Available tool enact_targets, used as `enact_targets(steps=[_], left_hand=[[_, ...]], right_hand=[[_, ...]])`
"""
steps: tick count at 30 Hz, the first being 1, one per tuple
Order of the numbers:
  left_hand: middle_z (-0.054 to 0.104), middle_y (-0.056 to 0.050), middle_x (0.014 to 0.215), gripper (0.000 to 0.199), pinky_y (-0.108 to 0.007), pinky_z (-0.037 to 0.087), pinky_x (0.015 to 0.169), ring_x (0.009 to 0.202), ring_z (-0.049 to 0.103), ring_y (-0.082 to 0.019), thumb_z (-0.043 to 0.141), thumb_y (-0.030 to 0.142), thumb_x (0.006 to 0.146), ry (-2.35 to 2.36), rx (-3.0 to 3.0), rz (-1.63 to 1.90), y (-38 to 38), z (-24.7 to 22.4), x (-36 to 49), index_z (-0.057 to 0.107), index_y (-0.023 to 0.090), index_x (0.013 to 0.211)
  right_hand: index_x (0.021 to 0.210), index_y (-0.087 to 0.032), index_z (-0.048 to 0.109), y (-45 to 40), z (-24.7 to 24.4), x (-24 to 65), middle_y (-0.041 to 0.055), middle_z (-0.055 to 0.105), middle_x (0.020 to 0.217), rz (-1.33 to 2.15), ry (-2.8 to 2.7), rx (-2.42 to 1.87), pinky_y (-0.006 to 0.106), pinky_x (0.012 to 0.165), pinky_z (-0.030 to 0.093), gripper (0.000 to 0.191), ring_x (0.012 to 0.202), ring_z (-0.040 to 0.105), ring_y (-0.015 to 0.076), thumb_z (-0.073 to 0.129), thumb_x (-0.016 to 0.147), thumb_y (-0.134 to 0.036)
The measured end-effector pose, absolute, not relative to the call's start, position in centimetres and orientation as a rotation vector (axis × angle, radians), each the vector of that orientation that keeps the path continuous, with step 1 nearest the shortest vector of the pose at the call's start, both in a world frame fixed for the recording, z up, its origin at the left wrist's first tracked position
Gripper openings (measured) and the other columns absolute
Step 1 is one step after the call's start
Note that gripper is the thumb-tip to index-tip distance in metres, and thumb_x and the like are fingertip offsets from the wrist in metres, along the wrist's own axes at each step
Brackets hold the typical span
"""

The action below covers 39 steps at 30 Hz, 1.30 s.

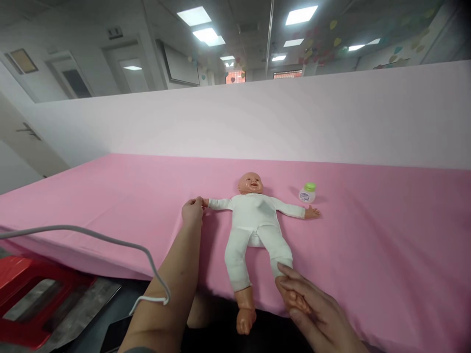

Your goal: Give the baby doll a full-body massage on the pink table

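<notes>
A baby doll in a white cloth suit lies on its back, its bare feet toward me. My left hand is closed, fingers pinched around the doll's hand at the left, with that arm stretched out sideways. At the lower right, my right hand curls around the doll's other foot, fingers over the ankle and thumb beneath. The doll's free foot hangs past the front edge. Near the doll's outstretched right-side hand stands a small clear bottle with a green cap.
A pink sheet covers the table, bordered at the back by a white wall with glass above. A grey cable loops over my left forearm. At the lower left are a red plastic stool and a dark device.
</notes>
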<state>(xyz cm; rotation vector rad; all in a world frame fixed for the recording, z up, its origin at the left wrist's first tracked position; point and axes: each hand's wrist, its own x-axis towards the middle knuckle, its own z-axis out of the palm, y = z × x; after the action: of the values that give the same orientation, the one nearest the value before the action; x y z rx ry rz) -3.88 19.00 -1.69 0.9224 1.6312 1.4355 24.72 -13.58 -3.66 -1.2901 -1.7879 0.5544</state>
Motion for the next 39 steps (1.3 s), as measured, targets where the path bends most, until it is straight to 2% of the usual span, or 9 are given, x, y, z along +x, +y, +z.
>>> enact_targets(steps=[4, 10, 14, 19, 23, 27, 33, 39], left_hand=[[0.073, -0.008, 0.087, 0.019, -0.03, 0.056, 0.057, 0.073, 0.073, -0.022, 0.068, 0.033, 0.08, 1.596, 0.887, 1.447, 19.6, -2.3, -4.0, 0.072, 0.017, 0.09], [0.073, -0.009, 0.088, 0.02, -0.032, 0.061, 0.062, 0.073, 0.073, -0.021, 0.069, 0.032, 0.081, 1.547, 0.886, 1.473, 19.7, -2.4, -3.8, 0.071, 0.015, 0.091], [0.075, -0.01, 0.1, 0.023, -0.032, 0.063, 0.072, 0.084, 0.073, -0.02, 0.068, 0.034, 0.084, 1.516, 0.924, 1.501, 18.9, -1.8, -3.7, 0.072, 0.016, 0.097], [0.077, -0.008, 0.107, 0.031, -0.035, 0.06, 0.084, 0.096, 0.072, -0.022, 0.066, 0.043, 0.09, 1.467, 1.301, 1.522, 16.4, 0.2, -1.9, 0.075, 0.021, 0.11], [0.079, -0.004, 0.109, 0.029, -0.034, 0.058, 0.088, 0.097, 0.073, -0.021, 0.068, 0.038, 0.092, 1.448, 1.737, 1.441, 14.1, 1.8, 1.0, 0.076, 0.026, 0.117], [0.078, -0.003, 0.12, 0.026, -0.033, 0.053, 0.1, 0.107, 0.072, -0.021, 0.069, 0.032, 0.093, 1.351, 2.235, 1.296, 12.6, 1.9, 3.5, 0.077, 0.027, 0.117], [0.077, -0.001, 0.125, 0.023, -0.033, 0.053, 0.097, 0.112, 0.071, -0.021, 0.067, 0.031, 0.096, 1.23, 2.602, 0.925, 11.9, 1.1, 5.0, 0.077, 0.031, 0.116], [0.077, -0.001, 0.126, 0.026, -0.033, 0.053, 0.099, 0.114, 0.07, -0.021, 0.064, 0.03, 0.096, 1.229, 2.591, 0.934, 11.9, 0.9, 4.8, 0.076, 0.031, 0.119]], right_hand=[[0.145, -0.027, 0.062, -13.6, -3.9, 24.6, 0.0113, 0.057, 0.154, 0.52, -1.885, -1.352, 0.039, 0.112, 0.049, 0.043, 0.139, 0.057, 0.0274, 0.06, 0.103, -0.035], [0.136, -0.02, 0.069, -13.8, -4.1, 24.4, 0.0146, 0.065, 0.144, 0.407, -1.977, -1.338, 0.034, 0.104, 0.055, 0.039, 0.13, 0.065, 0.0278, 0.063, 0.101, -0.036], [0.138, -0.024, 0.069, -13.9, -3.8, 24.5, 0.0125, 0.066, 0.143, 0.416, -1.952, -1.305, 0.036, 0.102, 0.056, 0.041, 0.129, 0.066, 0.0294, 0.067, 0.098, -0.035], [0.139, -0.029, 0.067, -13.5, -2.0, 25.0, 0.0107, 0.066, 0.144, 0.417, -1.834, -1.287, 0.04, 0.103, 0.057, 0.041, 0.129, 0.066, 0.0314, 0.064, 0.099, -0.034], [0.14, -0.029, 0.065, -12.0, -0.1, 25.2, 0.01, 0.062, 0.15, 0.455, -1.796, -1.276, 0.046, 0.109, 0.054, 0.04, 0.137, 0.059, 0.0328, 0.06, 0.101, -0.034], [0.138, -0.028, 0.065, -9.7, 1.3, 25.0, 0.0103, 0.06, 0.152, 0.469, -1.811, -1.254, 0.049, 0.112, 0.052, 0.036, 0.142, 0.055, 0.0324, 0.058, 0.103, -0.035], [0.137, -0.029, 0.063, -7.0, 2.0, 24.1, 0.0101, 0.052, 0.159, 0.437, -1.801, -1.297, 0.051, 0.117, 0.048, 0.035, 0.147, 0.05, 0.0311, 0.058, 0.104, -0.038], [0.135, -0.026, 0.064, -5.8, 2.0, 23.5, 0.0129, 0.057, 0.155, 0.43, -1.78, -1.248, 0.053, 0.115, 0.05, 0.034, 0.149, 0.046, 0.0334, 0.059, 0.103, -0.038]])
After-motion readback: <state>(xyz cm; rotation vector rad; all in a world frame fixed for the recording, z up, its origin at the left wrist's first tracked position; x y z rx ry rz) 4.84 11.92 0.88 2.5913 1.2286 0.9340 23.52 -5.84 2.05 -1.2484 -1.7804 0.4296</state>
